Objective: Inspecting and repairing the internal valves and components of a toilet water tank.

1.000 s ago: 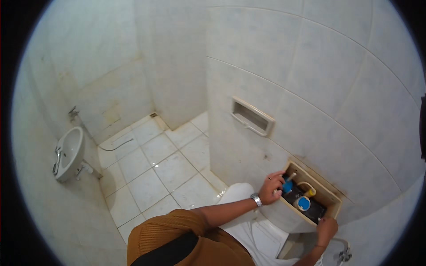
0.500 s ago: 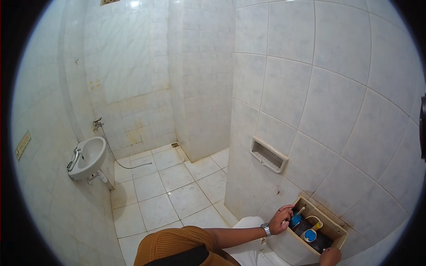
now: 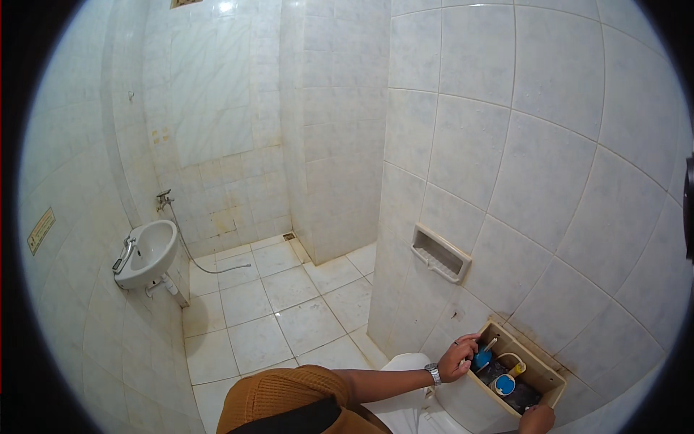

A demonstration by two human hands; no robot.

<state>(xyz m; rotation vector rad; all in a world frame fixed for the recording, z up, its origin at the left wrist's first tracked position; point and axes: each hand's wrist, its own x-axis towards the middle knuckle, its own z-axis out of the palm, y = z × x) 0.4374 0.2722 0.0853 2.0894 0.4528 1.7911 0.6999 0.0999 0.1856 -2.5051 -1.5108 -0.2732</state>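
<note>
An open toilet tank, lidless and cream-coloured inside, stands against the wall at lower right. My left hand, with a metal watch on the wrist, has its fingers curled over the tank's left end. Around the near right corner of the rim closes my right hand, partly cut off by the picture's lower edge. Inside the tank are a blue plastic fitting close to my left fingers, a round blue-and-white valve and a yellow piece with a pale thin tube.
Beside the tank is the white toilet bowl, partly behind my left arm. A recessed soap dish sits in the tiled wall above. Far left, a small washbasin hangs near a wall tap whose hose trails onto the tiled floor.
The view has shifted very slightly, moving the room a little to the right in the picture. Both hands stay at the same places on the tank.
</note>
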